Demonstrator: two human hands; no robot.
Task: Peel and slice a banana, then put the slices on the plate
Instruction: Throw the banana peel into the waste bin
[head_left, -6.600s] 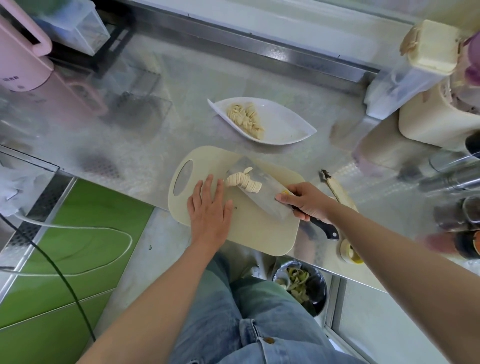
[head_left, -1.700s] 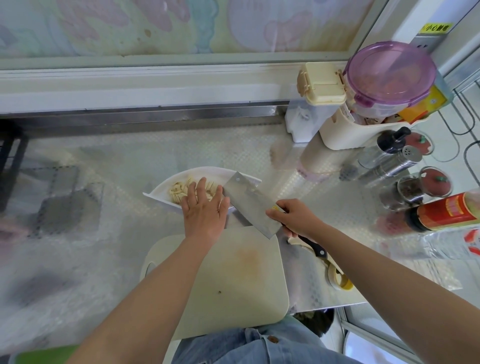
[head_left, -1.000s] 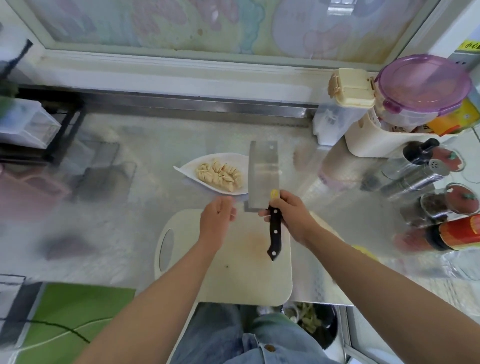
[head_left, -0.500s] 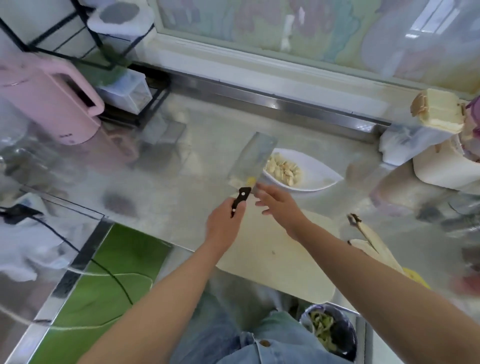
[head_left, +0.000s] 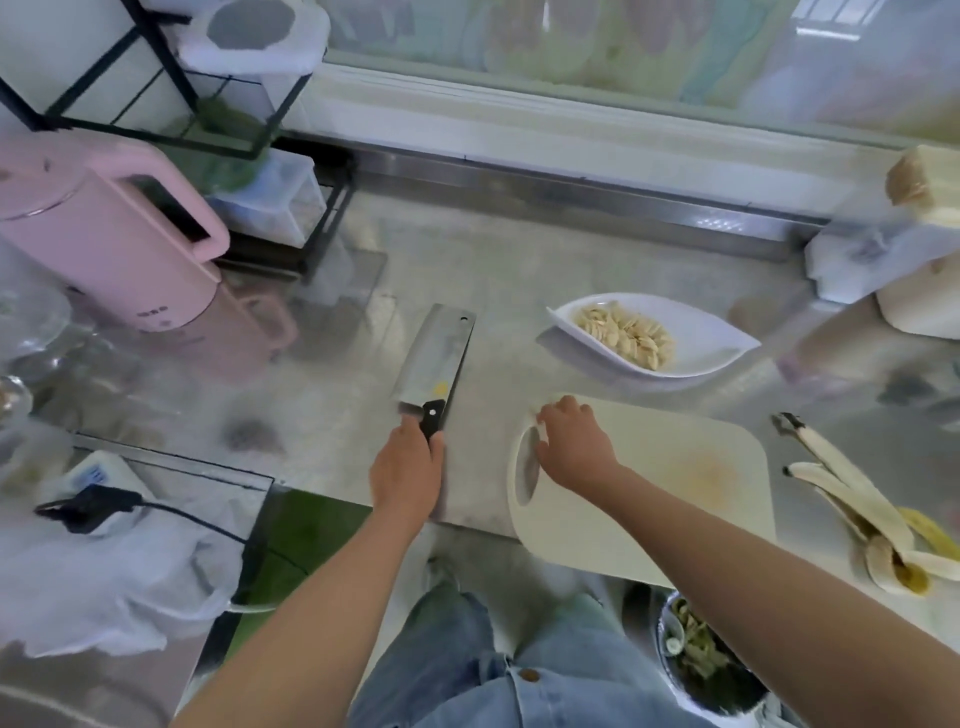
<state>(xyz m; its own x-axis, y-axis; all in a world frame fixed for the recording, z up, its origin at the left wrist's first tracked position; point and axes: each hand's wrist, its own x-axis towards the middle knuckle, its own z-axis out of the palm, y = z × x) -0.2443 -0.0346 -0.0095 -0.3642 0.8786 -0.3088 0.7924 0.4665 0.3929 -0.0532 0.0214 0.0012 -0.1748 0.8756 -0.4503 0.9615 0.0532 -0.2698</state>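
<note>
Steel counter (head_left: 519, 291) spreads under everything, with a pink kettle (head_left: 104, 234) at ten o'clock. The cream cutting board (head_left: 675, 519) lies at five o'clock, the white plate (head_left: 711, 338) just beyond it at its twelve, and the banana peel (head_left: 857, 499) at its three. The cleaver (head_left: 436, 358) points toward twelve (whether the blade touches the steel is unclear), its black handle wrapped in the left hand (head_left: 408, 473). The right hand (head_left: 574, 441) curls its fingers over the board's rim beside the handle slot. The banana slices (head_left: 628, 338) lie heaped on the plate.
</note>
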